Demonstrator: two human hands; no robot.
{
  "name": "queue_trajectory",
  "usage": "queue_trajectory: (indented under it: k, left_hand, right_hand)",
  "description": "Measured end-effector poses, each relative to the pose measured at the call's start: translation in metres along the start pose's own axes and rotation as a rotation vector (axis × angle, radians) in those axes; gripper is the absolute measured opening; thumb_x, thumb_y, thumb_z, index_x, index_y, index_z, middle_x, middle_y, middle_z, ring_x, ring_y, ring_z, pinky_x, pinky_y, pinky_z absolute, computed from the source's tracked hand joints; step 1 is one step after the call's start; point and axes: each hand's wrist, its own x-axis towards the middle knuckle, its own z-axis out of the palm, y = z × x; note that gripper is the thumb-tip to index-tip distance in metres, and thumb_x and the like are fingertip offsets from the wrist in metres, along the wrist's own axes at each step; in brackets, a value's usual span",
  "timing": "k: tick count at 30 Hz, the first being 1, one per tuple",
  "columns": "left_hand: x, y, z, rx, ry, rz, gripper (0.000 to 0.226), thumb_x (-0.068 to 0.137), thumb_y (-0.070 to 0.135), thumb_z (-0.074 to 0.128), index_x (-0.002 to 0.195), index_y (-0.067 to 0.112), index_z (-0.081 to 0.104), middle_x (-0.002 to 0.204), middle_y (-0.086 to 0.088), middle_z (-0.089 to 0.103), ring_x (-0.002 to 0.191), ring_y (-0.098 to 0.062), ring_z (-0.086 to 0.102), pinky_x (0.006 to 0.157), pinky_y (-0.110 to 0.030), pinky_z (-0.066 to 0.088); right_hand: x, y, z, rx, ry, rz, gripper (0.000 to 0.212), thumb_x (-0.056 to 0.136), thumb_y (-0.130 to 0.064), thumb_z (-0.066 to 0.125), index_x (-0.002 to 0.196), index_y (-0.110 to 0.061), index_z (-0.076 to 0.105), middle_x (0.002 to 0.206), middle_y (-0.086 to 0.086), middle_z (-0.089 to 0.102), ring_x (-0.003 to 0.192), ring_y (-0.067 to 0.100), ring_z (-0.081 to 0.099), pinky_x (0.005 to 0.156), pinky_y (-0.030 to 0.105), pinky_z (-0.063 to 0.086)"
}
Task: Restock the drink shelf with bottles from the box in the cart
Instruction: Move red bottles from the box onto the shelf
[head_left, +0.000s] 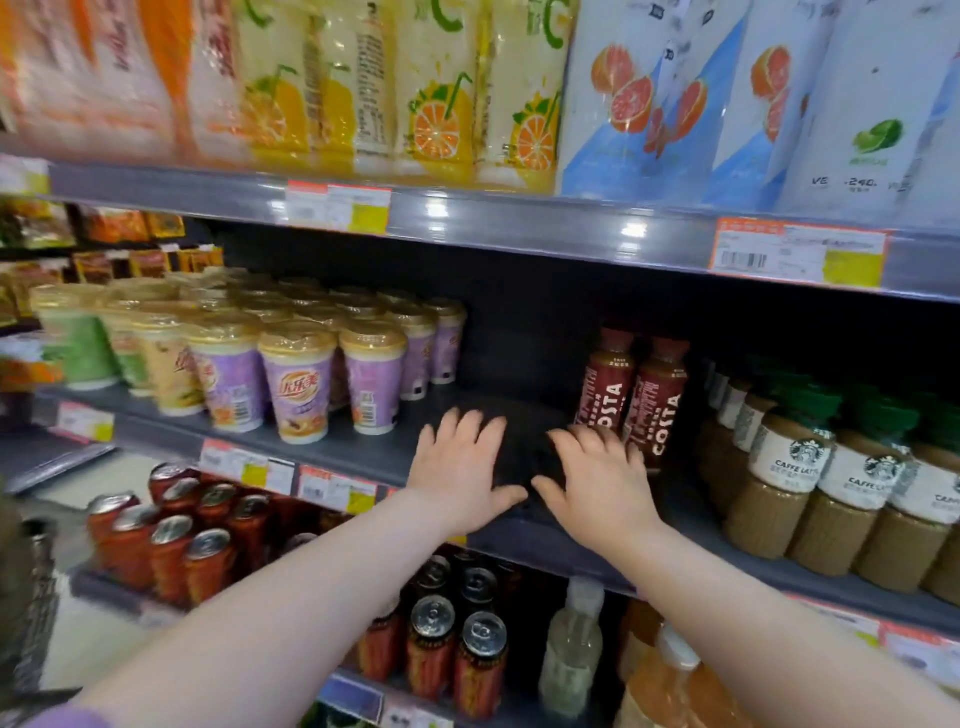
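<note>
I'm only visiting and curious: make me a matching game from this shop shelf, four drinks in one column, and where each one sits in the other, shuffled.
Things:
1 Costa bottles
2 Starbucks bottles
3 purple cups
4 red cans

Places:
a one shelf lower
b left of the left hand
c far right, green caps
d beside the right hand

Pairs: 1-d, 2-c, 3-b, 4-a

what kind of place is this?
Most likely a supermarket or convenience-store drinks aisle: price tags on the shelf edges, and packed rows of Costa bottles, cups and cans.
</note>
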Motion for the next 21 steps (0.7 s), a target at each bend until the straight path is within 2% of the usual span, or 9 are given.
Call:
queue_trajectory:
  k: [5, 10, 14, 21]
  left_hand:
    - [-0.068, -0.074, -0.018, 0.016, -0.029, -0.114, 0.086, 0.082, 0.065, 0.047, 0.148, 0.021, 0.014, 0.154, -0.005, 0.017, 0.142, -0.029, 0.010, 0.111, -0.049, 0.015]
    - [-0.174, -0.177, -0.047, 0.085, -0.110, -0.327, 0.087, 0.081, 0.065, 0.049, 0.147, 0.021, 0.014, 0.154, -0.006, 0.017, 0.143, -0.031, 0.009, 0.113, -0.051, 0.013]
    - [-0.274, -0.255, -0.072, 0.115, -0.118, -0.488, 0.087, 0.078, 0.067, 0.050, 0.146, 0.022, 0.018, 0.150, -0.006, 0.023, 0.140, -0.030, 0.017, 0.112, -0.051, 0.019]
    - [-0.433, -0.349, -0.102, 0.179, -0.237, -0.762, 0.087, 0.080, 0.065, 0.050, 0.147, 0.022, 0.016, 0.153, -0.004, 0.020, 0.143, -0.030, 0.011, 0.112, -0.051, 0.016]
  right_hand:
    - [-0.001, -0.087, 0.004, 0.049, -0.085, -0.106, 0.063, 0.091, -0.054, 0.041, 0.145, -0.026, 0.025, 0.151, -0.004, 0.027, 0.141, 0.023, 0.017, 0.112, 0.048, 0.018]
    - [-0.021, -0.218, 0.011, 0.094, -0.115, -0.267, 0.063, 0.090, -0.057, 0.042, 0.143, -0.027, 0.027, 0.148, -0.005, 0.032, 0.139, 0.022, 0.023, 0.110, 0.044, 0.023]
    - [-0.050, -0.331, 0.020, 0.158, -0.156, -0.406, 0.064, 0.088, -0.058, 0.044, 0.142, -0.028, 0.029, 0.147, -0.005, 0.033, 0.138, 0.021, 0.024, 0.110, 0.044, 0.023]
    - [-0.111, -0.492, 0.040, 0.240, -0.284, -0.595, 0.061, 0.088, -0.057, 0.044, 0.140, -0.028, 0.030, 0.146, -0.004, 0.034, 0.136, 0.022, 0.026, 0.107, 0.044, 0.025]
